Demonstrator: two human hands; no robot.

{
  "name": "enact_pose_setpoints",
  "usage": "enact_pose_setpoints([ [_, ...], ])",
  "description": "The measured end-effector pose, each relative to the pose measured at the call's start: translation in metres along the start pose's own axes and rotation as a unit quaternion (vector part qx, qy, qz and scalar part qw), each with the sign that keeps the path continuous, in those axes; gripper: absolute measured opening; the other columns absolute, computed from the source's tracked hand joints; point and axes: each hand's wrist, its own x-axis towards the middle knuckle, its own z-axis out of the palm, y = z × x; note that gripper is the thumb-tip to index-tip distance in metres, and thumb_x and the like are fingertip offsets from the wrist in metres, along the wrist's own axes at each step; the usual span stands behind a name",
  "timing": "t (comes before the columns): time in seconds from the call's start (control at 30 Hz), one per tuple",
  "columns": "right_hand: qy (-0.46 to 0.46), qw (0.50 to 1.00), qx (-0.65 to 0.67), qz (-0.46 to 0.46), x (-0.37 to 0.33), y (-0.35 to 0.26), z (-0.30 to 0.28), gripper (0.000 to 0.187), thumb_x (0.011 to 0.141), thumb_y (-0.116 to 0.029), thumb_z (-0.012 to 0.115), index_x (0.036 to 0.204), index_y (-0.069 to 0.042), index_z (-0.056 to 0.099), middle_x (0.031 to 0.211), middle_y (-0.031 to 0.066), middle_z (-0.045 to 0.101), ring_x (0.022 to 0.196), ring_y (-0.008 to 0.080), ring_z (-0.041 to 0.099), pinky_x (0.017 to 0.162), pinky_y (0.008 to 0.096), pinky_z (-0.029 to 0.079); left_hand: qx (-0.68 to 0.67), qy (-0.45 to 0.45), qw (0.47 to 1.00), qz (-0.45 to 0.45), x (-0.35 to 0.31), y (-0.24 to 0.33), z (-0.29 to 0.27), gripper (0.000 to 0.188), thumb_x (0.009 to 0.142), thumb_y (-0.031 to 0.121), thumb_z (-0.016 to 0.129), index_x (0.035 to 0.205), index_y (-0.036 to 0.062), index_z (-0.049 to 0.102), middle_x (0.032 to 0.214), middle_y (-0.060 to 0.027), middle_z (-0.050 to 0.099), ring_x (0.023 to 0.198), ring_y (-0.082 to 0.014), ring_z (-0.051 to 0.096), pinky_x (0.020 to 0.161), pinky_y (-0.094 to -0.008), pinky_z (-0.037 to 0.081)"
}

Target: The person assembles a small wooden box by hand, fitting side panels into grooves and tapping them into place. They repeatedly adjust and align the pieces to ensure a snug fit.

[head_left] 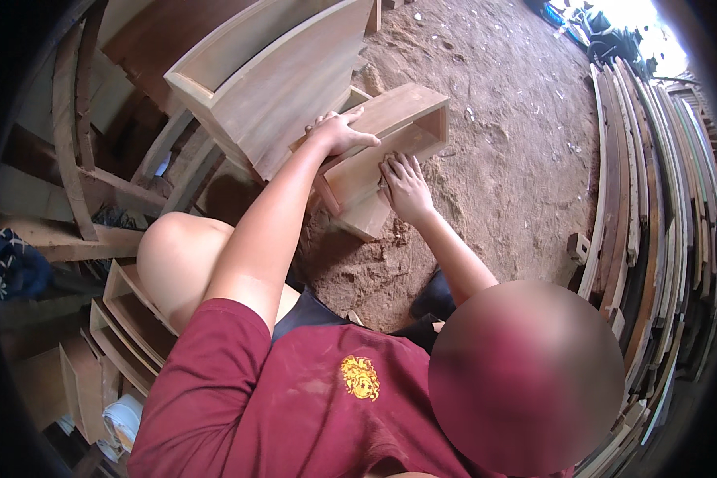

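A small wooden drawer-like box (409, 111) of pale bare wood stands tilted on the dirt floor, its hollow inside facing right. Across its upper left part lies my left hand (341, 134), fingers spread and thumb stretched out over the wood. My right hand (407, 188) presses on the box's near side board, fingers bent and close together. Whether something thin sits under those fingertips is hidden. Directly behind the box, a larger wooden cabinet (283, 76) leans at an angle, near my left hand.
Brown packed dirt floor (518, 159) stretches to the right, strewn with small chips. A long row of stacked boards (641, 191) lines the right side, with a small wood block (578, 248) beside it. Timber framing (72, 151) and more wooden boxes (127, 319) are at left.
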Motion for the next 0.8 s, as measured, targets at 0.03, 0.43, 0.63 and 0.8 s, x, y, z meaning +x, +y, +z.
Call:
enact_pose_setpoints([
  [0.03,-0.002,1.0,0.007,0.008,0.0,-0.002,0.0,0.058,0.094,-0.035,0.061,0.142,-0.004,0.05,0.144,0.018,0.051,0.144,0.0339,0.038,0.124,0.0511,0.019,0.013,-0.003,1.0,-0.003,-0.001,0.006,-0.002,0.114,0.054,0.075,0.078,0.155,0.0376,0.038,0.157,-0.0183,0.039,0.147,-0.0377,0.032,0.119,-0.0586,0.023],
  [0.43,-0.016,0.998,0.064,0.009,-0.009,-0.006,-0.008,0.062,0.096,-0.039,0.058,0.145,-0.003,0.045,0.147,0.0205,0.047,0.143,0.0368,0.037,0.123,0.0509,0.021,0.094,-0.011,0.996,0.008,-0.009,0.028,-0.006,0.116,0.055,0.077,0.077,0.156,0.0387,0.034,0.156,-0.0186,0.039,0.147,-0.0381,0.031,0.12,-0.0589,0.02],
  [0.63,-0.043,0.995,0.075,-0.05,-0.01,0.016,0.001,0.051,0.098,-0.034,0.056,0.141,-0.006,0.053,0.146,0.0203,0.05,0.143,0.0351,0.039,0.122,0.0505,0.023,0.095,-0.007,0.995,0.012,-0.01,0.03,-0.003,0.115,0.056,0.075,0.077,0.157,0.038,0.035,0.156,-0.0184,0.04,0.147,-0.0375,0.031,0.12,-0.0589,0.02],
  [0.8,-0.058,0.996,-0.029,0.064,0.002,0.073,0.0,0.036,0.098,-0.02,0.055,0.131,-0.008,0.063,0.138,0.0209,0.057,0.136,0.0338,0.046,0.12,0.049,0.028,0.091,-0.003,0.996,0.019,-0.013,0.039,-0.003,0.114,0.055,0.073,0.078,0.156,0.0377,0.037,0.155,-0.0189,0.04,0.147,-0.0374,0.031,0.12,-0.0584,0.02],
])
